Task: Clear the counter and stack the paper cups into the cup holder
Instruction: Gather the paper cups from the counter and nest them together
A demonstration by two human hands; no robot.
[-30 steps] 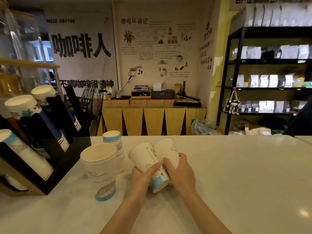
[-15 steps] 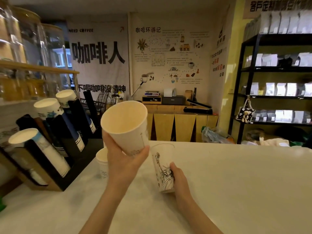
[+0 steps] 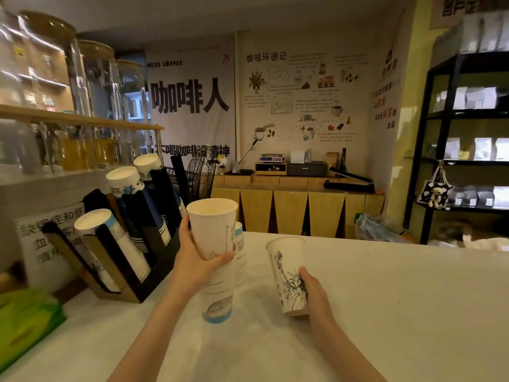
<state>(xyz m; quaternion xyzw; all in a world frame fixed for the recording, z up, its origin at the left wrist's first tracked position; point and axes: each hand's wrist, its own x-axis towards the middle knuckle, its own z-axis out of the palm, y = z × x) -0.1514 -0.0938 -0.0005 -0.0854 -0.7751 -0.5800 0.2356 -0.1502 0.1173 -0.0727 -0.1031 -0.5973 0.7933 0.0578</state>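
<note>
The left hand [image 3: 197, 260], fingers wrapped round an upright cup [image 3: 213, 227], is nearer the cup holder [image 3: 154, 260] at the desk's left edge; the right hand [image 3: 314, 296] grips another.

White counter [image 3: 399, 312] bears cup holder [image 3: 143, 260], paper cups [image 3: 217, 301]

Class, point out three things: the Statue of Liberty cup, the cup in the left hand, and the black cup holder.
Statue of Liberty cup [image 3: 289, 274], head view, printed side wall.
Left-hand cup [image 3: 212, 224], head view, upper wall.
Cup holder [image 3: 159, 268], head view, black front panel.
</note>
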